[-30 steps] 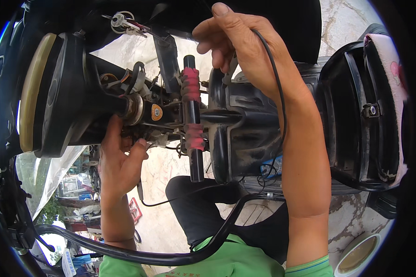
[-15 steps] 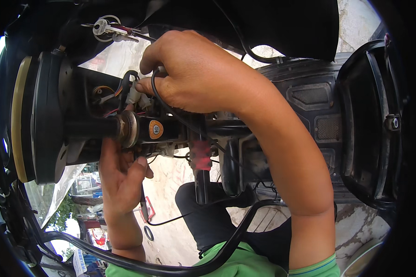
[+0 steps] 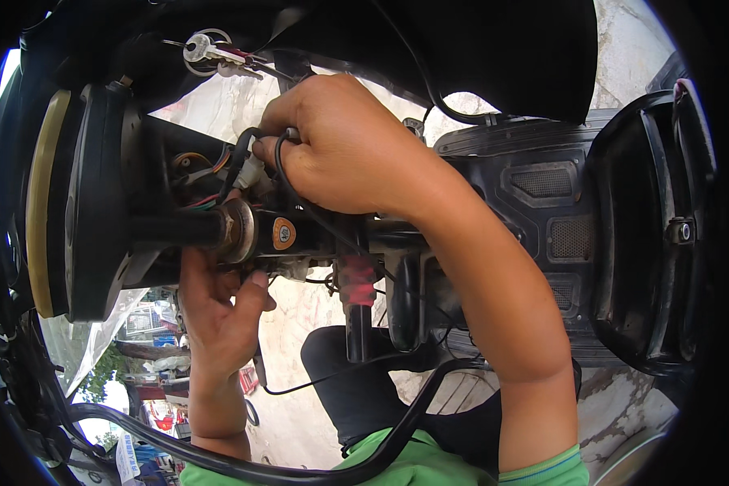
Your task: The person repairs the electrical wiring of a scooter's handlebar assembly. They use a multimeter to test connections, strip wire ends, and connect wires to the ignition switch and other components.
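R hand [image 3: 324, 150], far side of the steering column [image 3: 170, 229], is curled nearly closed: thumb & forefinger together w/ a thin black cable [image 3: 279, 166] caught btwn them, its blunt end poking up by the knuckle. Fingertips are right by a white connector [image 3: 253, 172] & a black sleeved lead [image 3: 239, 158]; view's partly blocked there, so they may or may not be touching either.

L hand [image 3: 223, 316] is on the near side, half open, thumb apart from the fingers, which go in under the column by the metal collar [image 3: 239, 231]. Can't tell if it has hold of anything.

Main risks, IMO: the thin cable runs from the R hand down to the right, across the frame past the red ribbed sleeve [image 3: 356, 283], so it could snag if that arm swings away, & a sharp tug could strain whatever it's joined to. Coloured wires [image 3: 202, 200] sit exposed just left of the connector; rough fingering in that tight gap could work one loose. If the column turns, L fingers could get pinched. Keys [image 3: 211, 50] at the far left could catch the R wrist or a lead if it lifts that way.
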`<move>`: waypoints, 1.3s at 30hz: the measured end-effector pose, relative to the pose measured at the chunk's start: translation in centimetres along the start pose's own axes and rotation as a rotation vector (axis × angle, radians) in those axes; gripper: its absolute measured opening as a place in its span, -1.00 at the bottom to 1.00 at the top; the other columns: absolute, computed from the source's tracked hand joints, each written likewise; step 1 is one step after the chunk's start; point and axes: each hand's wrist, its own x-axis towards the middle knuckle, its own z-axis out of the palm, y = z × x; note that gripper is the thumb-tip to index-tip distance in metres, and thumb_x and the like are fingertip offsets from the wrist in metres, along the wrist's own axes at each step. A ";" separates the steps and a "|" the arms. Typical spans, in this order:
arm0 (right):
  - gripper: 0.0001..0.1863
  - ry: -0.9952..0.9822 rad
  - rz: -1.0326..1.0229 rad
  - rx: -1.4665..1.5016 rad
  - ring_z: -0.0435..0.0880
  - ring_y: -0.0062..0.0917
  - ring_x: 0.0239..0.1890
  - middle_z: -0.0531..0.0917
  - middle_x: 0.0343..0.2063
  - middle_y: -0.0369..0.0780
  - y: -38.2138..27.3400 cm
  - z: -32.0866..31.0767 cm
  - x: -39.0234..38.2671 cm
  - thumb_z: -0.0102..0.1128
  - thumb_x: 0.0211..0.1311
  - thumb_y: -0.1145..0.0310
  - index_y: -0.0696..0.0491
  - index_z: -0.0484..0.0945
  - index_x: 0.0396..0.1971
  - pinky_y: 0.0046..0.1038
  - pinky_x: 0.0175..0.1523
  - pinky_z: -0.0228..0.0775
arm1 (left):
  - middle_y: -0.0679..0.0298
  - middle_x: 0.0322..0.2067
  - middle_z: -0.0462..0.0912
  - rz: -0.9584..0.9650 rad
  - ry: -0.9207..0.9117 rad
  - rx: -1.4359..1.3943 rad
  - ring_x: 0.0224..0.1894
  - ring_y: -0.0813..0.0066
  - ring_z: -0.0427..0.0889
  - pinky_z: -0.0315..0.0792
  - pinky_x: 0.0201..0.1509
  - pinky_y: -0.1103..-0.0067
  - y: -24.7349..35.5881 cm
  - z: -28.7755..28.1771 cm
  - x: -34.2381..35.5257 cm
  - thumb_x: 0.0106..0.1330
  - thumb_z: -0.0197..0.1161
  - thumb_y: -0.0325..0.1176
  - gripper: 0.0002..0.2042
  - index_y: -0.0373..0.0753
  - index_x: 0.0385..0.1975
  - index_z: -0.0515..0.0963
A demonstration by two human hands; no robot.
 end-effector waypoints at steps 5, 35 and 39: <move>-0.83 -0.044 0.020 0.066 0.67 0.01 -0.38 0.68 -0.52 0.05 -1.2 -0.1 -0.5 0.22 0.14 0.41 0.18 0.74 -0.43 -0.11 -0.21 0.49 | 0.16 -0.22 0.64 -0.057 0.035 0.008 -0.34 0.60 0.66 0.60 -0.38 0.66 -1.0 -0.5 -0.7 0.31 0.23 -0.60 -0.69 -0.40 0.03 0.43; -0.82 0.291 -0.163 0.065 0.71 -0.13 -0.29 0.72 -0.36 -0.03 -1.1 -1.3 -1.5 0.16 0.27 0.47 0.19 0.71 -0.27 -0.24 -0.15 0.52 | 0.09 -0.12 0.62 0.057 0.050 0.051 -0.25 0.56 0.67 0.59 -0.28 0.65 -2.1 -0.5 -1.0 0.30 0.25 -0.58 -0.48 -0.52 0.25 0.27; -0.73 0.184 -0.145 0.073 0.73 -0.07 -0.18 0.75 -0.27 0.00 -0.9 -0.3 -1.5 0.18 0.10 0.47 0.19 0.73 -0.21 -0.20 0.00 0.56 | 0.06 -0.13 0.66 0.051 0.015 0.265 -0.22 0.52 0.71 0.62 -0.23 0.63 -1.9 -0.8 -1.5 0.30 0.29 -0.53 -0.47 -0.54 0.24 0.31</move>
